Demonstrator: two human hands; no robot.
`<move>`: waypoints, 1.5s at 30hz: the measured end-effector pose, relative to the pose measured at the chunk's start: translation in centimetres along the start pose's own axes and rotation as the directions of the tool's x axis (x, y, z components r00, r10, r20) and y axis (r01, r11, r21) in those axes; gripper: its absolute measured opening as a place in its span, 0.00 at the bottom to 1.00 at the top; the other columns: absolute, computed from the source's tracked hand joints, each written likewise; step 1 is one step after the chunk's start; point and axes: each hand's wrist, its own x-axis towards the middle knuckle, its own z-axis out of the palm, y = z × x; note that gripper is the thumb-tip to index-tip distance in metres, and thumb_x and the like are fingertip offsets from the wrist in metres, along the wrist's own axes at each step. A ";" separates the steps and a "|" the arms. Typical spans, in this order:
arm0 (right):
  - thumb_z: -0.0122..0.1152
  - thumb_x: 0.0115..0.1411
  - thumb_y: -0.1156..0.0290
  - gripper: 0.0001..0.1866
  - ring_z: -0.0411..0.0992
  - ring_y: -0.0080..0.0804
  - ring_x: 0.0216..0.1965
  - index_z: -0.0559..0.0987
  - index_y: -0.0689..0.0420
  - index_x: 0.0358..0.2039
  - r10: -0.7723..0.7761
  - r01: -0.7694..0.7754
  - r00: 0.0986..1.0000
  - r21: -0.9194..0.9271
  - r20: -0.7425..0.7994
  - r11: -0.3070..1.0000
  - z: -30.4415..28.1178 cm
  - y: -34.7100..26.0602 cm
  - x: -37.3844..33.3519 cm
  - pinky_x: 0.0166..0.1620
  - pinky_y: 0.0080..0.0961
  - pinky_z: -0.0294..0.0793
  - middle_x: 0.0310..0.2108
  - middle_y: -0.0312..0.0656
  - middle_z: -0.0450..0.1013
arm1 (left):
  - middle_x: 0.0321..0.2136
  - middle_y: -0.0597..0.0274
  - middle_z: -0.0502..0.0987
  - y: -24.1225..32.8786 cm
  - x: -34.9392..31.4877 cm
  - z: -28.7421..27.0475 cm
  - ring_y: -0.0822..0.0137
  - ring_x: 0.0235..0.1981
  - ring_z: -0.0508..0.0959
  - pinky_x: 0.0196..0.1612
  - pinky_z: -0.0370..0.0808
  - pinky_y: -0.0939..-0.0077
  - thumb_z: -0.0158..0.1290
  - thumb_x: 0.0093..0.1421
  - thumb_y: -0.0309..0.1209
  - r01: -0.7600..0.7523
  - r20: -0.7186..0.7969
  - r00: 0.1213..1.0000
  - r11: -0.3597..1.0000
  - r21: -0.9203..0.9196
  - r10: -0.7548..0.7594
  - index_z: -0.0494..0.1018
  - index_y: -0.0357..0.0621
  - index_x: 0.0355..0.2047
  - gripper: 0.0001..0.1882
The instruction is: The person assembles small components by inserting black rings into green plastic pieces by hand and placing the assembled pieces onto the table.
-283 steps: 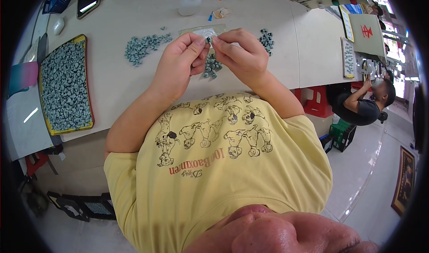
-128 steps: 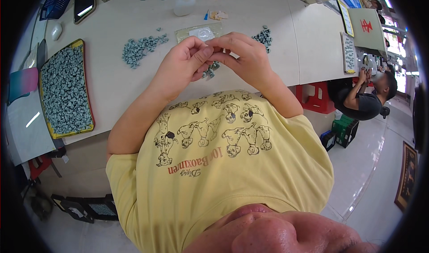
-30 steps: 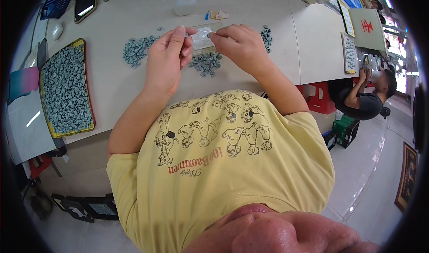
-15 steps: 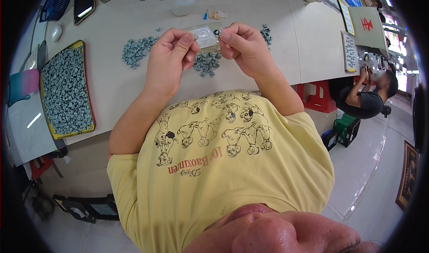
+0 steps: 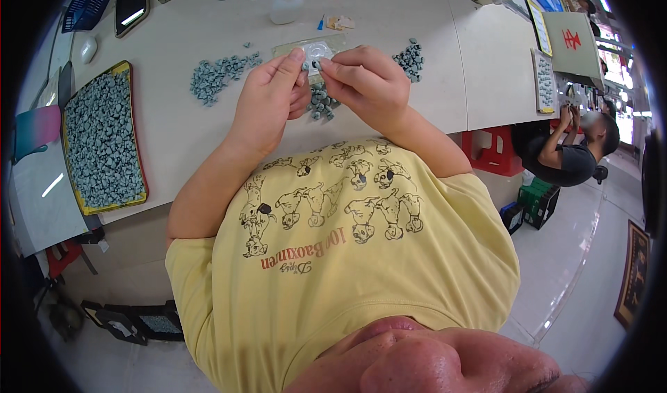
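Across the pale surface [image 5: 208,125] lay a yellow-rimmed tray [image 5: 103,143] of grey pieces and smaller heaps [image 5: 217,77]. Above a heap near the body, the left hand [image 5: 271,101] and right hand [image 5: 365,87] both pinched a small clear bag [image 5: 316,54], fingertips pressed together on it.

A long white worktable [image 5: 445,59] fills the view from nine to two o'clock, with a red plastic stool [image 5: 495,150] and pale glossy floor [image 5: 577,254] at three to four o'clock.
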 end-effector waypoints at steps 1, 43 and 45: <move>0.67 0.38 0.82 0.11 0.68 0.27 0.20 0.77 0.59 0.25 -0.076 0.077 0.997 -0.044 0.018 0.996 0.0 0.1 0.0 0.22 0.19 0.66 0.24 0.38 0.71 | 0.11 0.74 0.54 -0.1 0.0 0.0 0.80 0.12 0.53 0.14 0.48 0.85 0.41 0.64 0.40 0.000 0.000 1.000 1.000 0.000 0.000 0.61 0.43 0.19 0.18; 0.64 0.38 0.85 0.10 0.71 0.28 0.21 0.75 0.63 0.23 0.031 -0.021 0.989 0.073 -0.145 0.997 0.2 -0.6 0.2 0.21 0.18 0.71 0.24 0.42 0.71 | 0.18 0.71 0.61 -1.1 -1.0 1.8 0.82 0.17 0.55 0.19 0.53 0.88 0.38 0.66 0.36 -0.245 0.068 0.968 0.968 0.061 0.241 0.63 0.41 0.29 0.13; 0.64 0.38 0.85 0.10 0.71 0.28 0.21 0.75 0.63 0.23 0.021 -0.011 0.991 0.077 -0.135 0.997 -0.1 -0.5 0.0 0.21 0.17 0.71 0.24 0.42 0.71 | 0.18 0.72 0.60 -1.3 -1.0 2.0 0.82 0.18 0.54 0.19 0.52 0.88 0.38 0.65 0.34 -0.240 0.101 0.966 0.971 0.015 0.237 0.63 0.41 0.30 0.11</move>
